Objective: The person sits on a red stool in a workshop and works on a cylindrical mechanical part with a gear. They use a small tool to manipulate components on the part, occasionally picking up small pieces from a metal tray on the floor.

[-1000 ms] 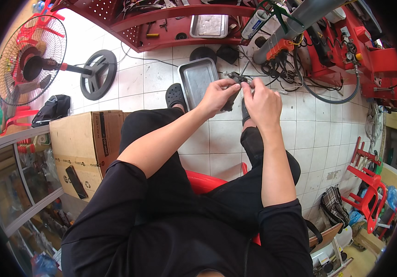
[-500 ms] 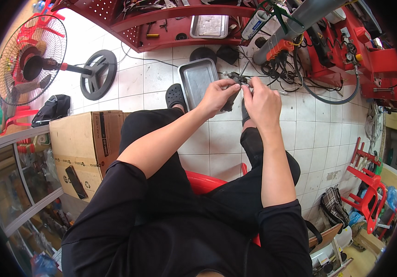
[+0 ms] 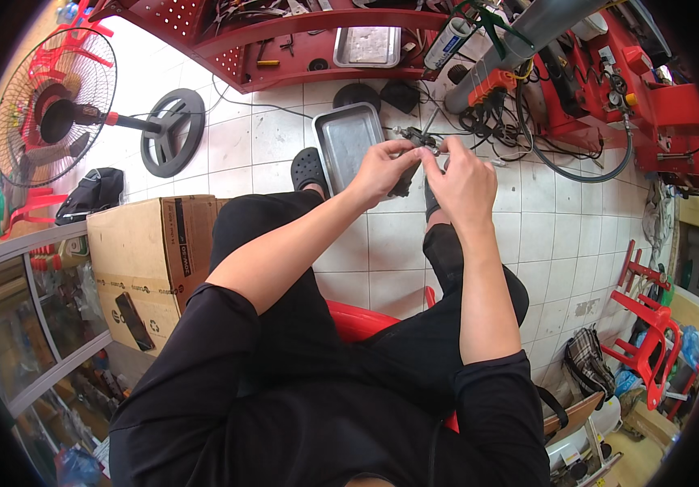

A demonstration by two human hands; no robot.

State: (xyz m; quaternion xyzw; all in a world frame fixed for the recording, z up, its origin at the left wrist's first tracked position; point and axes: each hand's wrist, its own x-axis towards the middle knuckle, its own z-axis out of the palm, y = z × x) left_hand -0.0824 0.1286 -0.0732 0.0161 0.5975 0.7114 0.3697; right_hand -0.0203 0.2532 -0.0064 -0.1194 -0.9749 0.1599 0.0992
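My left hand (image 3: 384, 172) is closed around a small dark mechanical part (image 3: 420, 140) with a silvery end and a thin rod or tube sticking up. A black piece (image 3: 402, 187) shows below the left fingers; I cannot tell whether it belongs to the same part. From the right, my right hand (image 3: 465, 185) meets it, thumb and fingers bent in a pinch against the left fingertips. Whatever the right fingers pinch is too small to make out. Just left of my hands, a grey metal tray (image 3: 323, 154) lies on the tiled floor.
A red tool cart (image 3: 309, 77) stands ahead, with another metal tray (image 3: 368, 47) on it. Cables (image 3: 491, 122) and red machinery (image 3: 585, 105) fill the far right. A fan (image 3: 57, 122) and a cardboard box (image 3: 134, 260) are on the left; red stools (image 3: 646, 333) stand right.
My right thumb has tipped left and up toward the left fingertips, and the right hand has turned slightly. The left hand keeps its hold in nearly the same place.
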